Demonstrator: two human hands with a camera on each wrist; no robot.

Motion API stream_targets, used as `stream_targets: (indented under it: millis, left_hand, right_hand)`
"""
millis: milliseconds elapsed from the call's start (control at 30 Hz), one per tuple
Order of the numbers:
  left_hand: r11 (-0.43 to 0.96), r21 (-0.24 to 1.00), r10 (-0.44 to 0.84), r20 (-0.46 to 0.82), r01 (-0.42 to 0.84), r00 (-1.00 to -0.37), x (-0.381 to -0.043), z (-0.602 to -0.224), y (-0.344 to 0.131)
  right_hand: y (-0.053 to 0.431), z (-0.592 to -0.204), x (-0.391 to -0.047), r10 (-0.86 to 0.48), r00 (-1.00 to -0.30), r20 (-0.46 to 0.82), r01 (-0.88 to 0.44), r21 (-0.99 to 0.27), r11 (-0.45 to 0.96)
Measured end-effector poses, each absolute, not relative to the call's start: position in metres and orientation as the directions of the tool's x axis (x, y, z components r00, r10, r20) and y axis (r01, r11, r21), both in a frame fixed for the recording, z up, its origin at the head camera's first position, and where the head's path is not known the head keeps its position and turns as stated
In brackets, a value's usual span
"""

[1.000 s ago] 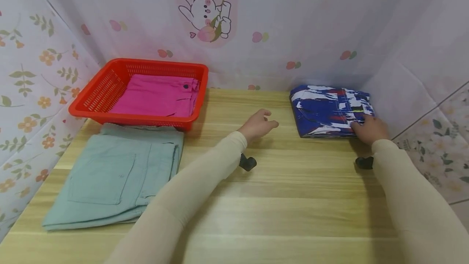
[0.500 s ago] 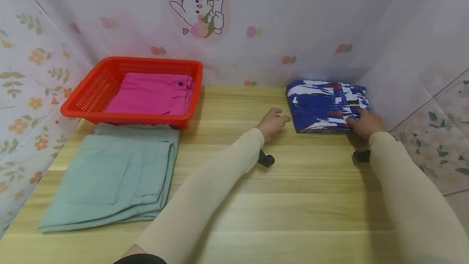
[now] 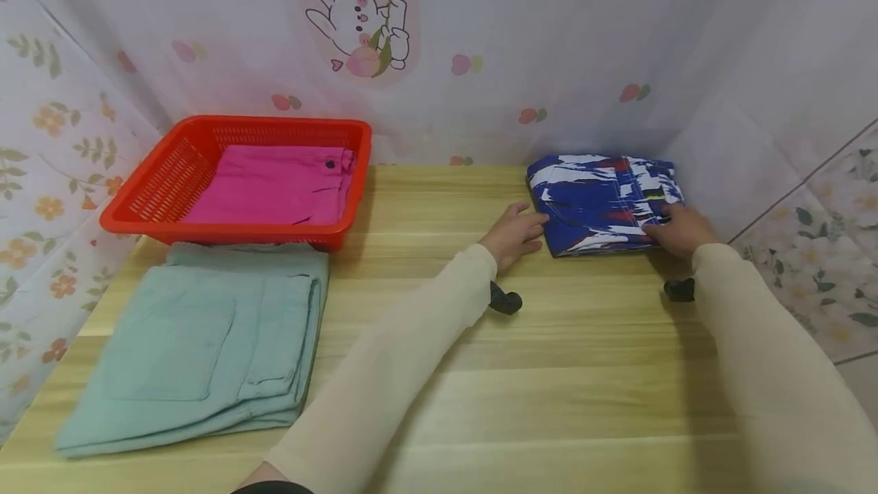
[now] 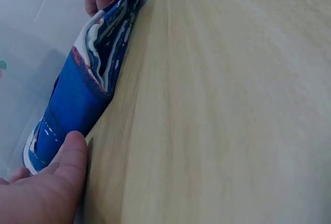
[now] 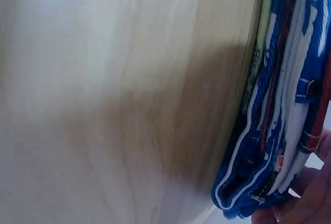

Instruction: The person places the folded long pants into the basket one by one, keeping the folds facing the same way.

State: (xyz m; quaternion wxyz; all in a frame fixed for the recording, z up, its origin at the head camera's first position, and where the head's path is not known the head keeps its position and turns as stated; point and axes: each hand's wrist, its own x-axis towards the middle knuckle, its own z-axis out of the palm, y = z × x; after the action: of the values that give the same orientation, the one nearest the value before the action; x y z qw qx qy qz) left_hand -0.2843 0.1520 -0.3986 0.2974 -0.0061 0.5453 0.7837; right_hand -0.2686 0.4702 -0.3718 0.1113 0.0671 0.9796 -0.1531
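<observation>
A folded pair of blue, white and red patterned pants (image 3: 593, 204) lies at the back right of the table. My right hand (image 3: 684, 232) grips its right edge, thumb on top. In the right wrist view, fingers (image 5: 305, 198) reach round the layered end of the fold. My left hand (image 3: 511, 236) is at the opposite edge with its fingers extended and nothing in its grasp. The left wrist view shows the left thumb (image 4: 72, 154) right at the blue side of the fold. Part of the right hand is hidden behind the cloth.
A red plastic basket (image 3: 226, 232) holding folded pink pants (image 3: 274, 185) stands at the back left. Folded pale green pants (image 3: 185, 341) lie in front of it on the wooden table (image 3: 549, 372). Printed curtains (image 3: 507, 36) close in the back and sides.
My left hand has moved right and reached the left edge of the patterned pants. The right hand stays on the right edge. The head view has shifted slightly to the right.
</observation>
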Motion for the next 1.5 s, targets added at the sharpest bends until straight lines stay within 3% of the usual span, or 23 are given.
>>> stream_targets:
  millis: [233, 667, 1033, 1200, 1500]
  left_hand:
    - [-0.284, 0.827, 0.448, -0.333, -0.485, -0.830, -0.284, -0.398, 0.156]
    - [-0.188, 0.862, 0.463, -0.345, -0.472, -0.816, -0.280, -0.399, 0.155]
    - [-0.090, 0.910, 0.415, -0.335, -0.405, -0.846, -0.271, -0.392, 0.156]
    - [-0.096, 0.900, 0.441, -0.344, -0.425, -0.829, -0.270, -0.392, 0.156]
    - [-0.047, 0.891, 0.332, -0.413, -0.452, -0.848, -0.270, -0.400, 0.145]
  right_hand:
    - [0.470, -0.365, -0.269, 0.055, -0.963, -0.263, 0.128, -0.268, 0.955]
    - [0.459, -0.351, -0.270, -0.057, -0.943, -0.328, 0.044, -0.291, 0.956]
    - [0.450, -0.341, -0.267, -0.047, -0.929, -0.368, 0.063, -0.281, 0.958]
    - [0.449, -0.337, -0.269, -0.084, -0.932, -0.352, 0.008, -0.253, 0.967]
    - [0.450, -0.342, -0.277, -0.122, -0.939, -0.322, -0.051, -0.220, 0.974]
